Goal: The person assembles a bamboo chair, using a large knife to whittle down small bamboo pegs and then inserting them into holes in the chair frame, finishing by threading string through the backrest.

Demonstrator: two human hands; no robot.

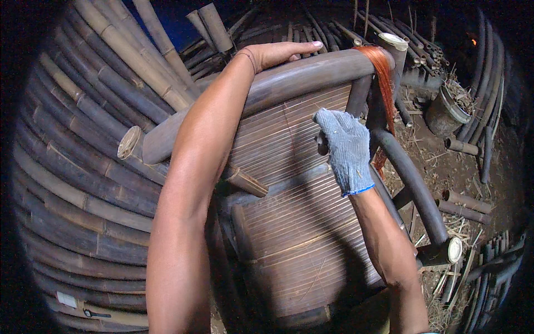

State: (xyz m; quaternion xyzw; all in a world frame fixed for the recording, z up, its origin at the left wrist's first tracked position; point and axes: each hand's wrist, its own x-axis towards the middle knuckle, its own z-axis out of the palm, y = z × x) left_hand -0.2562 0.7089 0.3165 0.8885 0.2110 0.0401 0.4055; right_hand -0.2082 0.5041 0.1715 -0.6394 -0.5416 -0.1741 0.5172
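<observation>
A bamboo chair (300,234) with a slatted seat and back stands in front of me, its thick, dark top rail (328,68) running across the upper middle. My bare left hand (272,54) grips the far side of this rail, thumb stretched along it and the other fingers mostly hidden. In a grey-blue knitted glove, my right hand (345,146) is closed in front of the slatted back. A small dark end of something shows at its fist, too little to name. Orange-brown strands (381,75) hang over the rail's right corner. A short bamboo stub (247,182) juts out beside my left forearm.
Many long bamboo poles (83,183) lie at the left. A curved armrest (414,183) bends down on the chair's right. Beyond it, a bucket (448,108) filled with scraps stands on the dirt floor, near short bamboo pieces (466,207) and loose shavings. More poles are stacked behind.
</observation>
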